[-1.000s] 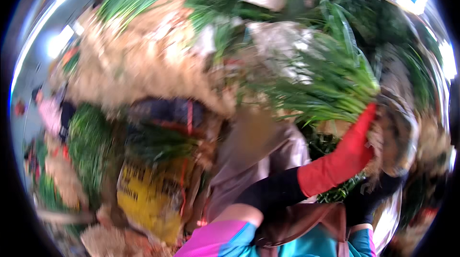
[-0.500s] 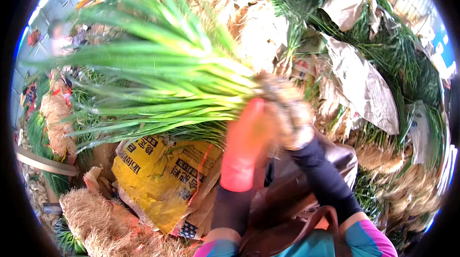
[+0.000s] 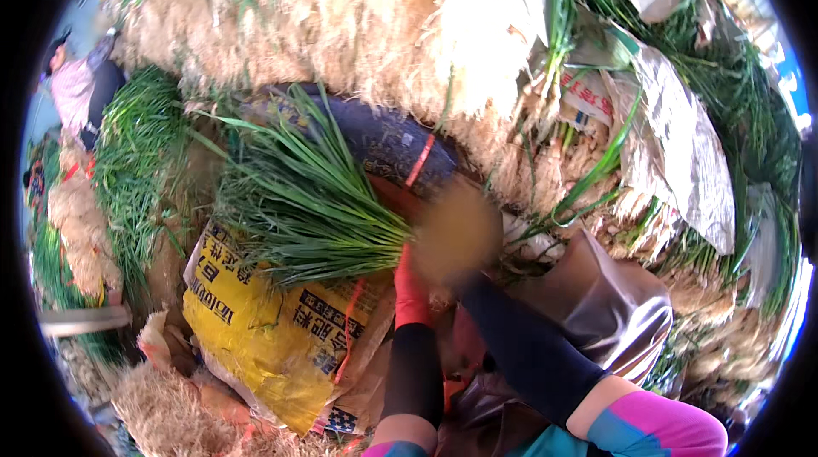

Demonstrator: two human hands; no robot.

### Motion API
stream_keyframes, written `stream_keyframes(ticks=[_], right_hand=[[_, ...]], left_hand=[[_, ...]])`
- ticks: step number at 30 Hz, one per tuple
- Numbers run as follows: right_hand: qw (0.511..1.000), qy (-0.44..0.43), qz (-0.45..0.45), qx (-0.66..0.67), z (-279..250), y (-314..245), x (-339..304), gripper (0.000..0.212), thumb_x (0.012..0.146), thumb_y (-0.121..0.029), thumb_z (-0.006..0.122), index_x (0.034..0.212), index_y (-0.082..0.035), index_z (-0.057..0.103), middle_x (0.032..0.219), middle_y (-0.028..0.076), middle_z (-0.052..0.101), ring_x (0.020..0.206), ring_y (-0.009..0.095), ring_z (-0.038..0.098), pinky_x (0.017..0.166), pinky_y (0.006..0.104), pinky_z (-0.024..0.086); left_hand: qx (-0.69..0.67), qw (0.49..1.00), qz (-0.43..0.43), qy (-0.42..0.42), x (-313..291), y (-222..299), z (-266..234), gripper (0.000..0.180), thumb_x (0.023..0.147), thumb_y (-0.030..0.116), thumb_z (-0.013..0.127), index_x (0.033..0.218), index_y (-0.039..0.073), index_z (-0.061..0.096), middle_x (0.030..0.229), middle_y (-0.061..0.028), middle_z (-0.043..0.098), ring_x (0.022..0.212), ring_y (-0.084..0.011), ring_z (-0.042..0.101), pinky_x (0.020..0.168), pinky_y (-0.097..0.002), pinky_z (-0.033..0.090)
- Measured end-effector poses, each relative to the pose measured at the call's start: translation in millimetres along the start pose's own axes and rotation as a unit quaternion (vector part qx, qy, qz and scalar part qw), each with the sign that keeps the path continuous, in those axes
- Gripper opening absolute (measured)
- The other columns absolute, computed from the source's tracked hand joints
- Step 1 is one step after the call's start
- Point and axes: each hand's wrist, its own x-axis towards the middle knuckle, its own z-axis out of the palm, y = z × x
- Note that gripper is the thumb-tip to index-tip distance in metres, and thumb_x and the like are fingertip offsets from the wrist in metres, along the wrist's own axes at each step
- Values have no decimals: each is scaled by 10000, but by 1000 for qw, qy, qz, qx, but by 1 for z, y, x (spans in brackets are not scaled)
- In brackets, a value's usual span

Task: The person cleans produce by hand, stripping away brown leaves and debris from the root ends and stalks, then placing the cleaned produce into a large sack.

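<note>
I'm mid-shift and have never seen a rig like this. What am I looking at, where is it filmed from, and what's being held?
There is no machine: these are a person's own arms, filmed from above by a wide fisheye camera on their head, so edges bend. Picture left is their left.

The left hand, in a red glove, is at the base of a bunch of long green leaves and seems to hold it. A blurred patch hides the grip and the right hand, below which a dark sleeve shows.

The leaves overlap a yellow printed sack with a red-orange string. Beyond is a heap of pale, stringy roots.
</note>
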Motion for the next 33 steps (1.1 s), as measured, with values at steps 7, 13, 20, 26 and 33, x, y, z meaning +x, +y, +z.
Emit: stream_keyframes(ticks=[7,13,20,26,33], right_hand=[[990,68,-38,115,-26,21,22,239,767,-213,579,960,-79,533,897,119,535,784,287,562,668,384,466],[926,252,-198,200,-205,9,-21,150,733,-191,591,809,-62,584,729,112,577,657,278,589,575,373,479],[855,491,159,-58,-361,113,-307,154,703,-161,571,828,-99,636,795,99,637,722,290,624,612,368,515],[513,273,791,-190,-278,313,-472,248,757,-145,523,879,39,636,848,237,630,730,362,636,573,446,518],[729,435,528,-15,-296,267,-470,267,770,-283,593,778,-17,579,716,160,609,642,313,617,545,420,485]], left_hand=[[304,952,-18,42,0,21,28,426,901,353,541,1177,29,554,1100,-94,595,1001,-219,556,898,-347,426],[497,862,97,-11,-43,0,172,411,899,334,545,1171,26,552,1048,-97,602,950,-200,568,844,-330,445],[574,780,214,-125,-135,-26,316,393,896,311,551,1164,23,550,988,-100,611,891,-178,582,780,-311,467],[625,712,212,-239,-221,-97,397,378,894,291,555,1157,20,549,937,-102,619,840,-159,595,726,-294,486],[679,630,-96,-366,-283,-195,418,411,920,248,535,1251,8,482,1123,-142,596,786,-196,618,746,-293,498]])
